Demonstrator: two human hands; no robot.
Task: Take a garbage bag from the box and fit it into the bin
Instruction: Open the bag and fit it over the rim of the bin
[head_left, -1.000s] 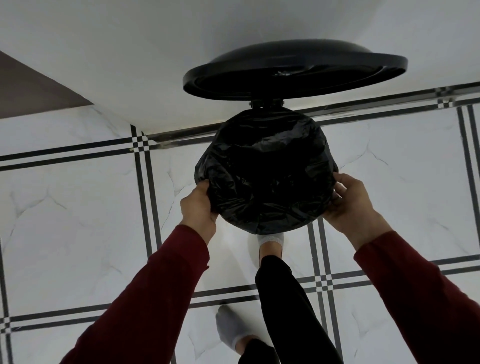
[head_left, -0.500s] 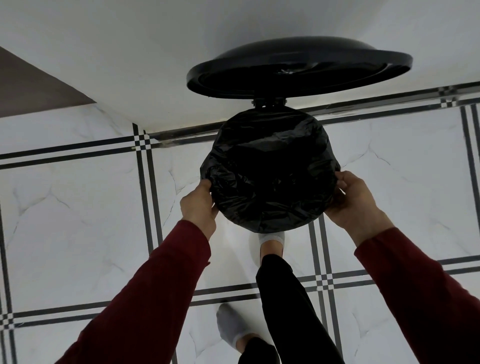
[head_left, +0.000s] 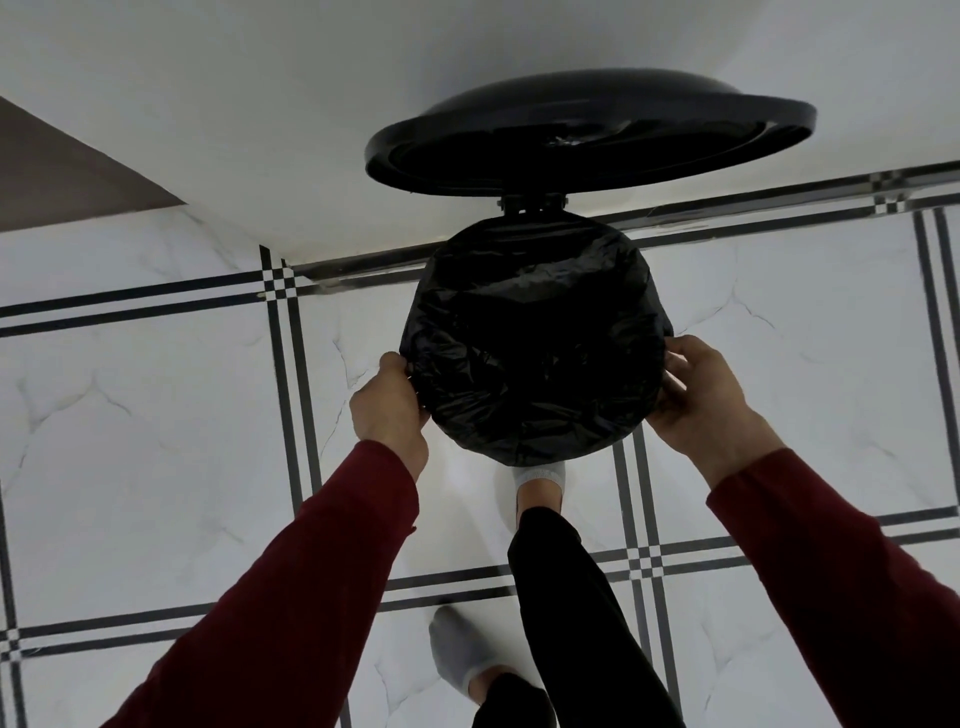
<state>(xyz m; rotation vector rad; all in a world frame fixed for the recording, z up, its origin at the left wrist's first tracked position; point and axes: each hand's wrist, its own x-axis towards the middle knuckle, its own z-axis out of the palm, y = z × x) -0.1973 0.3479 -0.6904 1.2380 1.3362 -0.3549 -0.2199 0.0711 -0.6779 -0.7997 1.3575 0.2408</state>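
Observation:
A black garbage bag (head_left: 535, 338) is stretched over the round top of the bin, covering its rim all around. The bin's black lid (head_left: 587, 135) stands raised behind it on its hinge. My left hand (head_left: 387, 405) grips the bag's edge at the bin's left side. My right hand (head_left: 701, 400) holds the bag's edge at the right side, fingers curled on the plastic. The bin's body is hidden under the bag. The box of bags is not in view.
One foot (head_left: 540, 483) in a grey sock is at the bin's base, where the pedal would be; the other foot (head_left: 462, 654) stands nearer. White marble-look floor tiles (head_left: 156, 415) with dark lines surround the bin. A white wall (head_left: 260, 104) is right behind it.
Both hands slid slightly along the bag's edge on the bin's sides, and the view shifted a little. The lid stays raised.

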